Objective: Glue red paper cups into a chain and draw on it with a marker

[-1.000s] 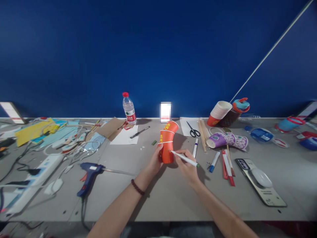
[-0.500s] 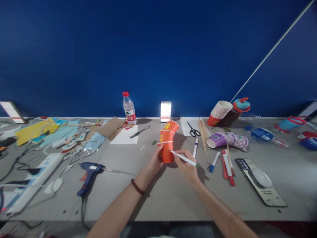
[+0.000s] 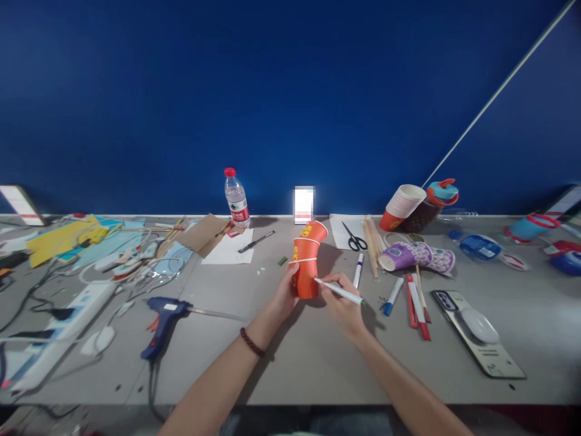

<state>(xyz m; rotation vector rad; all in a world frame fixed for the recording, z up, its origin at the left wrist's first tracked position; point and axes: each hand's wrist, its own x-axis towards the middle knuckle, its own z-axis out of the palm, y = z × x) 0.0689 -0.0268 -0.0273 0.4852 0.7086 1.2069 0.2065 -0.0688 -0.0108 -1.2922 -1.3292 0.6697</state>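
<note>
Several orange paper cups [image 3: 306, 269], joined in a bent column, stand at the middle of the table. My left hand [image 3: 285, 295] is closed around the lower left side of the column. In my right hand [image 3: 341, 306] is a white marker [image 3: 338, 290] with a green end, pinched between the fingers. Its tip points left at the lowest cup, very near or touching it; I cannot tell which. A green cap [image 3: 282, 261] lies left of the cups. Another marker [image 3: 358, 270] with a purple band rests beyond my right hand.
Left lie a blue glue gun [image 3: 166, 324], a white power strip [image 3: 63, 339] and tangled cables. A water bottle [image 3: 237, 203] stands behind. To the right are scissors [image 3: 354, 237], wooden sticks [image 3: 372, 247], purple cups [image 3: 417, 257], stacked cups [image 3: 402, 209] and a phone [image 3: 494, 357] under a white mouse [image 3: 480, 326].
The marker's tip has shifted slightly right, a little away from the lowest cup's front, along with my right hand. My left hand and the cups have hardly moved.
</note>
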